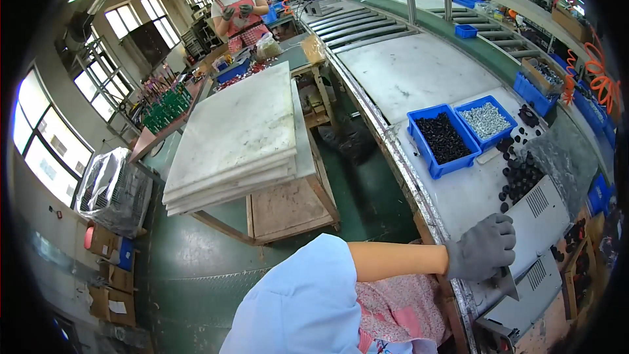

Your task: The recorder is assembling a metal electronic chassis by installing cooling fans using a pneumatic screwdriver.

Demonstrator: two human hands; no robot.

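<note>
In the lower right of the frame, the left hand, in a grey glove, was reaching over the counter with its fingers curled inward. A flat metal piece jutted out just below it; whether the grip was pinching that piece I cannot tell. The right hand was out of view. Beside the hand, toward the right edge, lay an upper vented panel, grey, with a lower vented panel beneath it in the frame. Above them, black round parts were scattered beside grey plastic sheeting. Farther up stood two blue bins: the left bin held small black pieces, the right bin silver ones. Left of centre rested a stack of white boards. Near the top, left of centre, stood a co-worker in a pink apron.
</note>
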